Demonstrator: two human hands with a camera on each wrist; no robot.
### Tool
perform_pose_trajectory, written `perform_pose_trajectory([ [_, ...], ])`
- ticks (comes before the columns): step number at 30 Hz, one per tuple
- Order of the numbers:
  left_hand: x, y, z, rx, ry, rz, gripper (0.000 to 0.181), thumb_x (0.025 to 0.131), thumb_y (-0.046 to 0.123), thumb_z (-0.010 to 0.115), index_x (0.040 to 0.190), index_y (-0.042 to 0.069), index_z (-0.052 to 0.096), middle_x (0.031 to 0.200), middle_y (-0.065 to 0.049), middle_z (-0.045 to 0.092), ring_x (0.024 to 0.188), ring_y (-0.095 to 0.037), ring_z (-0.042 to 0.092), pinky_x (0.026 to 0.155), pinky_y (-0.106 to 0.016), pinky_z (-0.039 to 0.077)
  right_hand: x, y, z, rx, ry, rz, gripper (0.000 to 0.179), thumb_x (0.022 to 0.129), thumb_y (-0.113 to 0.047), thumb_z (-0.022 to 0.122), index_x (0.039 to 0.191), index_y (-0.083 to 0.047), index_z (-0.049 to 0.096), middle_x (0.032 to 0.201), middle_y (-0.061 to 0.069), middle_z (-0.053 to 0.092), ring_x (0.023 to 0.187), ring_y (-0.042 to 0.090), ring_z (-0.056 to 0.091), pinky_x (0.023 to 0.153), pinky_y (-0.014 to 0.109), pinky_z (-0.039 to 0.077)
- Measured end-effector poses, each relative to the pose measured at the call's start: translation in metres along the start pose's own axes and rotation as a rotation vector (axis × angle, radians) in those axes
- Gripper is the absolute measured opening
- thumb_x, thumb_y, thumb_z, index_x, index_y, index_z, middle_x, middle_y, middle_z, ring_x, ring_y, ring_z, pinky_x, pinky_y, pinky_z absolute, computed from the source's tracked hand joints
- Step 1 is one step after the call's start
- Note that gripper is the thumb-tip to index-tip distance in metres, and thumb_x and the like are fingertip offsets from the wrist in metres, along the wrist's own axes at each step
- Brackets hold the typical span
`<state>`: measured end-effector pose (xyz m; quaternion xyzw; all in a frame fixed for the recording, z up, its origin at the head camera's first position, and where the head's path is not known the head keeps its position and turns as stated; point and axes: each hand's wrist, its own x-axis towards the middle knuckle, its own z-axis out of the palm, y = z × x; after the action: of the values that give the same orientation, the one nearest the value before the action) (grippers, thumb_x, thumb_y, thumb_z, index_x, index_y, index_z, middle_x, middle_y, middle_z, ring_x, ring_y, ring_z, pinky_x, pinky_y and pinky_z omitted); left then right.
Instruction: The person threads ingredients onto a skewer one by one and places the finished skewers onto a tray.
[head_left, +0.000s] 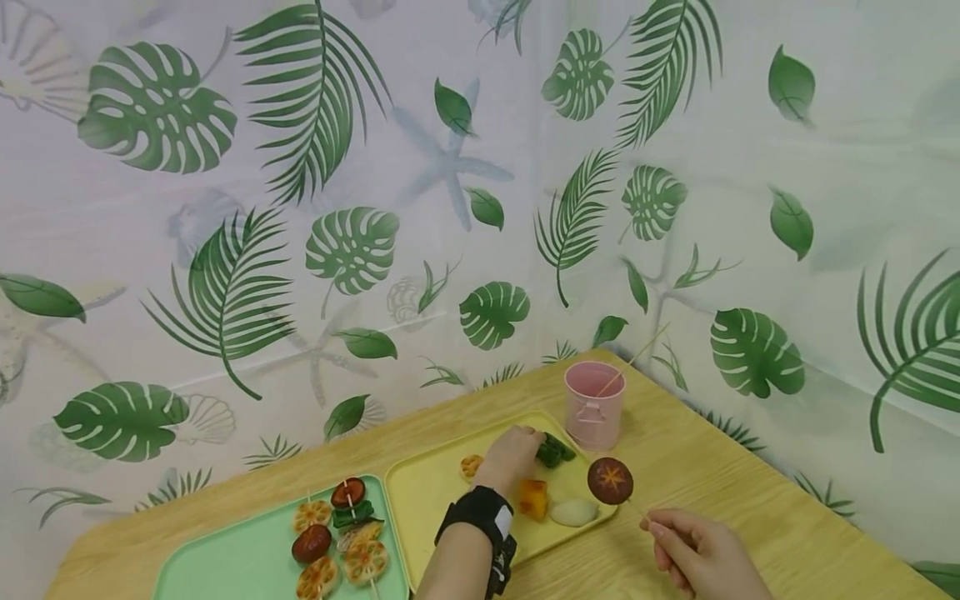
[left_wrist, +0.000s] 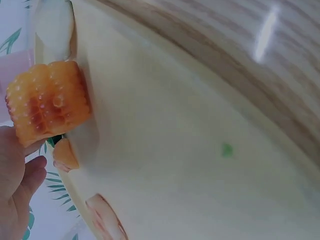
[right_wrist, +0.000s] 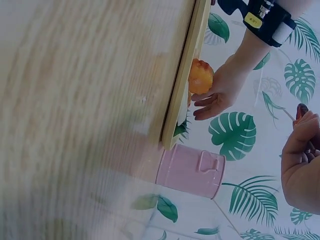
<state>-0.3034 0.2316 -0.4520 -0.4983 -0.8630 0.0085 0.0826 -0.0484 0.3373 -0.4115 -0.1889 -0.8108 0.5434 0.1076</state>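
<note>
now the right hand [head_left: 701, 552] pinches a stick [head_left: 637, 509] bearing a brown mushroom [head_left: 611, 481]; the left hand [head_left: 513, 454], loosely extended, reaches over the yellow tray [head_left: 420, 504] near green leaves [head_left: 557, 451].

Soft, diffuse light, with hazy wrist views and a white glare streak [left_wrist: 266, 35] on the tabletop [left_wrist: 295, 70]

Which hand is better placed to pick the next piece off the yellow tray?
Probably the left hand: it's over the tray, near the greens, while the right hand holds the mushroom skewer.
</note>
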Motion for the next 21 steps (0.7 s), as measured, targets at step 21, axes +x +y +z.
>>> perform_pose_trajectory([
  [21,-0.0102,-0.0066,-0.0014,-0.021,-0.155,-0.025,0.017,0.084,0.008,0.067,0.098,0.017,0.07,0.093,0.002,0.064,0.09,-0.012,0.058,0.078,-0.022,0.044,0.001,0.0007,0.0103,-0.017,-0.1,-0.096,0.027,0.096,-0.004,0.047,0.111,0.016,0.057,0.066,0.006,0.053,0.048,0.01,0.045,0.046,0.025,0.042],
])
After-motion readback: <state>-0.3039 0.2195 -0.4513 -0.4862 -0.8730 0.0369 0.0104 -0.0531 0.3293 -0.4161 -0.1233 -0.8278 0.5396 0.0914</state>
